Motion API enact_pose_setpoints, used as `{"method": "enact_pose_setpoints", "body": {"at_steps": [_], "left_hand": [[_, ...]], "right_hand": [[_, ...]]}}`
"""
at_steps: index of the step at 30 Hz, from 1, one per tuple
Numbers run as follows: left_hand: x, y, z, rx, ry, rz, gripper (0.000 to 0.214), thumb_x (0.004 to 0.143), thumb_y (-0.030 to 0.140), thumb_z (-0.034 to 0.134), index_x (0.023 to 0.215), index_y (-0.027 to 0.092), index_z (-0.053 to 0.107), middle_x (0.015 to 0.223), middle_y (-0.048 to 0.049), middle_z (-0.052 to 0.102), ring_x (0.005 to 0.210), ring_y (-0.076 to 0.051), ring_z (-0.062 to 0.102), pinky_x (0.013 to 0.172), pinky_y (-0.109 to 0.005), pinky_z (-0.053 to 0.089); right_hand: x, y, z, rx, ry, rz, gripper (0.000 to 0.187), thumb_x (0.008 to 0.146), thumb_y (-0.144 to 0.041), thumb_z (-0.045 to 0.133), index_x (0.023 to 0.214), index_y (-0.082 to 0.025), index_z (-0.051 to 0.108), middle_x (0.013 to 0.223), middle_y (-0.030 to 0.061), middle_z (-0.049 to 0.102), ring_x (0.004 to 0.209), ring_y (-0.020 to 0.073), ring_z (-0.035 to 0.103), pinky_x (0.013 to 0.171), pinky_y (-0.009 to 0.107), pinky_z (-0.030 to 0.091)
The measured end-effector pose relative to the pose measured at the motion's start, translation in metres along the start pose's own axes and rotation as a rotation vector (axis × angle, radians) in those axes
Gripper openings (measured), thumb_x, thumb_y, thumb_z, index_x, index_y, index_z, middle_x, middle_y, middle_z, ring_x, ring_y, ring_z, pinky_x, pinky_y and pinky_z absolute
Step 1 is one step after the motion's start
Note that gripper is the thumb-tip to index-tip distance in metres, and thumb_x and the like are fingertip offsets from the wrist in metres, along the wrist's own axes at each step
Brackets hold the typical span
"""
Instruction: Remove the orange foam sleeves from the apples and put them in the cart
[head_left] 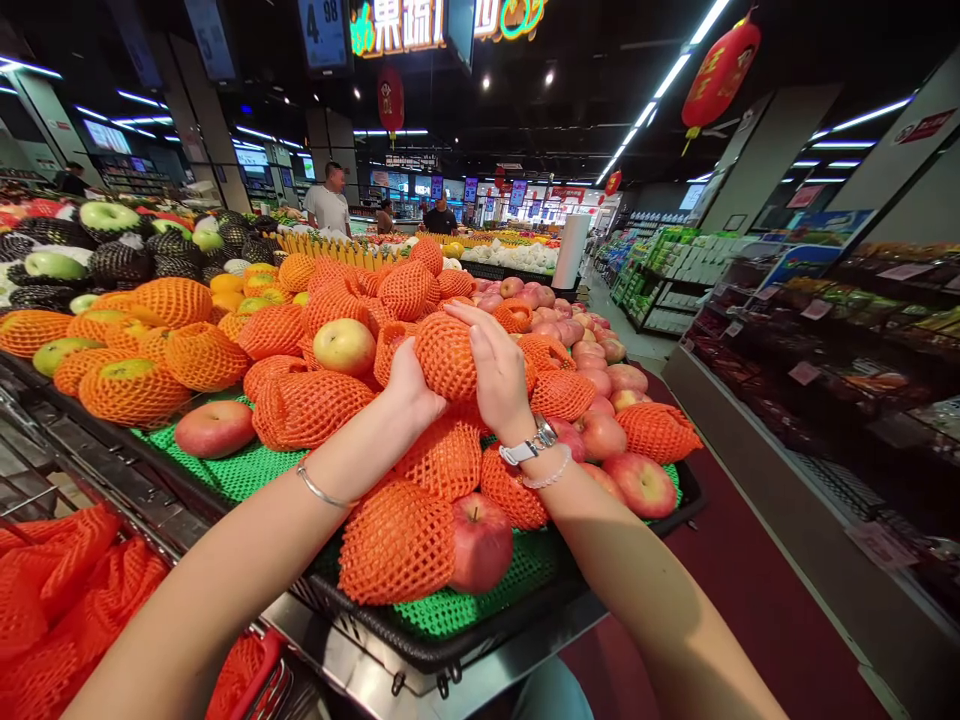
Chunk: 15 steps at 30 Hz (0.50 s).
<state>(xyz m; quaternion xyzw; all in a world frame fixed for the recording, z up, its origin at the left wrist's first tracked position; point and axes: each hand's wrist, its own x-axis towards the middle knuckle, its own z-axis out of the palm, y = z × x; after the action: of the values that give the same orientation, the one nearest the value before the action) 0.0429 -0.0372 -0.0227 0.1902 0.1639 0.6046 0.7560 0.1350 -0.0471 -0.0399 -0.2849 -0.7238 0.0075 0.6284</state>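
Note:
Both my hands hold one fruit wrapped in an orange foam net (446, 355) above a pile of netted fruit. My left hand (409, 385) grips its left side, fingers hidden behind it. My right hand (495, 365) curls over its right side, with a watch and a bracelet on the wrist. Bare red apples (480, 540) and more netted fruit (397, 540) lie below on green mesh (240, 470) in a black display tray (420, 640).
A heap of loose orange nets (67, 590) lies in a cart at lower left. Green and dark netted fruit (112, 250) is stacked at far left. Shelves (825, 350) line the aisle on the right. Other people (328, 200) stand far behind the display.

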Motion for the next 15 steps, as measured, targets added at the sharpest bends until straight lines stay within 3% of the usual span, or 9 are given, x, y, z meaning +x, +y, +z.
{"method": "enact_pose_setpoints", "body": {"at_steps": [3,6,9,13,15], "left_hand": [[-0.001,0.003,0.001,0.025,0.001,-0.008,0.036,0.092,0.026,0.032,0.108,0.015,0.062,0.090,-0.0077,0.072,0.087,-0.021,0.069,0.087,-0.034,0.055],[-0.003,0.005,0.004,0.050,0.005,-0.044,0.039,0.093,0.027,0.027,0.108,0.015,0.061,0.094,-0.0096,0.072,0.090,-0.022,0.069,0.089,-0.038,0.055],[-0.004,0.007,0.007,0.073,-0.001,-0.078,0.041,0.094,0.027,0.024,0.109,0.015,0.060,0.092,-0.0104,0.072,0.091,-0.022,0.070,0.089,-0.039,0.054],[-0.007,0.012,0.010,0.095,0.031,-0.098,0.042,0.093,0.026,0.024,0.113,0.013,0.059,0.089,-0.0098,0.072,0.089,-0.022,0.070,0.086,-0.036,0.055],[-0.009,0.015,0.012,0.110,0.043,-0.126,0.043,0.093,0.027,0.023,0.115,0.011,0.057,0.093,-0.0119,0.072,0.091,-0.023,0.069,0.086,-0.038,0.055]], "right_hand": [[0.002,-0.001,-0.005,-0.002,-0.043,-0.014,0.048,0.097,-0.051,0.026,0.124,-0.026,0.056,0.134,0.0054,0.056,0.131,0.0174,0.046,0.114,0.044,0.032],[0.003,-0.002,-0.008,-0.018,0.000,-0.011,0.049,0.096,-0.056,0.025,0.130,-0.031,0.050,0.142,0.0028,0.048,0.137,0.0185,0.038,0.116,0.047,0.028],[0.002,-0.003,-0.008,-0.078,0.044,0.008,0.049,0.095,-0.057,0.027,0.129,-0.031,0.050,0.142,0.0039,0.048,0.136,0.0195,0.039,0.116,0.049,0.027],[0.002,-0.005,-0.007,-0.119,-0.067,0.042,0.053,0.093,-0.060,0.029,0.130,-0.027,0.048,0.141,0.0082,0.048,0.136,0.0217,0.039,0.115,0.051,0.028],[0.005,-0.003,-0.010,-0.086,-0.063,0.069,0.056,0.091,-0.062,0.034,0.131,-0.025,0.046,0.141,0.0097,0.047,0.136,0.0227,0.038,0.115,0.051,0.028]]}}
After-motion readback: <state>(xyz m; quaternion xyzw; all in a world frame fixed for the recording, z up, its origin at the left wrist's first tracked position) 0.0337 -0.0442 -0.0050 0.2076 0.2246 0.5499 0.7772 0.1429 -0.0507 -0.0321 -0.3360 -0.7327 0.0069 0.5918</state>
